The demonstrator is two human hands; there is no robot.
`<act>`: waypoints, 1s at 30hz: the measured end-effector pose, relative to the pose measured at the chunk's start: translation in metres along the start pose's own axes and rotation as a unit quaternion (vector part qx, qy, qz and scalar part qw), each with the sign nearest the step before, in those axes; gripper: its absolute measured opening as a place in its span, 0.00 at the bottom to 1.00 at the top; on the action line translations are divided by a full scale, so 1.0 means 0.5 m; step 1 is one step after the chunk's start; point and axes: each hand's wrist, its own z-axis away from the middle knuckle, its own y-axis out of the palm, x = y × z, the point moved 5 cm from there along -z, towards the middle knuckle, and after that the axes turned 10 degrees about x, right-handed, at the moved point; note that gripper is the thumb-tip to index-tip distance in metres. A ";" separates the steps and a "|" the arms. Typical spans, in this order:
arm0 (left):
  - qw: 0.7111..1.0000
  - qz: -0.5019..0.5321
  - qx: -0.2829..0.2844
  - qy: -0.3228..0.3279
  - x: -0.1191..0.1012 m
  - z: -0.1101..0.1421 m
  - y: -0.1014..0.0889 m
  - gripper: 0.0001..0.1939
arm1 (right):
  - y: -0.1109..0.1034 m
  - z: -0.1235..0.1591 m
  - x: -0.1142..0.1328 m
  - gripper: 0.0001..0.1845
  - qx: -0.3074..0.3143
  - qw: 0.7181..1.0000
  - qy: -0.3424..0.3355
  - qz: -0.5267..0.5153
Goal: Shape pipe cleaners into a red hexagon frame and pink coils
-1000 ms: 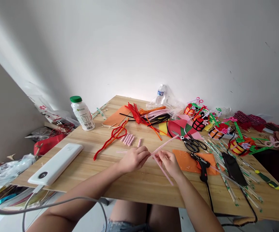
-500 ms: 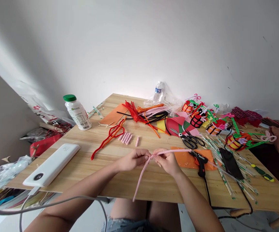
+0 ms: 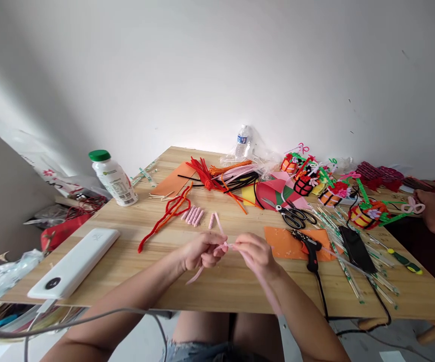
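Pinched between the fingertips of my left hand point(image 3: 202, 251) and my right hand point(image 3: 255, 251) is a pink pipe cleaner point(image 3: 219, 224), just above the near part of the table. One strand stands up past my left fingers, another end hangs below that hand, and a blurred length trails under my right wrist. Whether this is one stem or two I cannot tell. Both hands are closed, almost meeting. Beyond them lies a row of short pink coils point(image 3: 194, 216), with one single coil point(image 3: 212, 221) apart. Red and orange twisted pipe cleaners point(image 3: 165, 216) lie to the left.
On the right are a glue gun point(image 3: 310, 249) on orange felt, scissors point(image 3: 295, 216), glue sticks, a phone point(image 3: 356, 250) and a screwdriver point(image 3: 404, 260). Small decorated baskets point(image 3: 366, 215) stand behind. A power bank point(image 3: 75, 261) and bottle point(image 3: 114, 181) are left. Another person's hand point(image 3: 434, 211) shows far right.
The pink pipe cleaner has been bent round: its right length swung down under my right wrist, and a strand now rises by my left fingers. The view shifted slightly.
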 end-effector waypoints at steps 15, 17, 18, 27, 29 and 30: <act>0.676 -0.660 -0.092 0.314 -0.099 0.067 0.030 0.21 | 0.012 0.014 -0.075 0.16 -0.014 0.792 0.361 -0.493; 0.733 -0.602 -0.093 0.301 -0.086 0.054 0.035 0.19 | 0.020 0.015 -0.075 0.16 -0.004 0.792 0.365 -0.490; 0.766 -0.558 -0.109 0.300 -0.081 0.048 0.035 0.17 | 0.023 0.016 -0.076 0.16 -0.001 0.800 0.364 -0.477; 0.998 0.055 0.018 0.014 0.001 -0.002 0.006 0.21 | -0.015 0.008 -0.023 0.06 -0.012 1.000 0.013 0.006; 0.999 0.000 0.006 0.044 -0.009 0.006 0.001 0.24 | -0.028 0.008 -0.033 0.05 -0.059 0.997 0.052 -0.020; 0.994 -0.071 -0.026 0.083 -0.020 0.013 -0.006 0.26 | -0.034 0.009 -0.046 0.05 -0.087 0.988 0.105 -0.067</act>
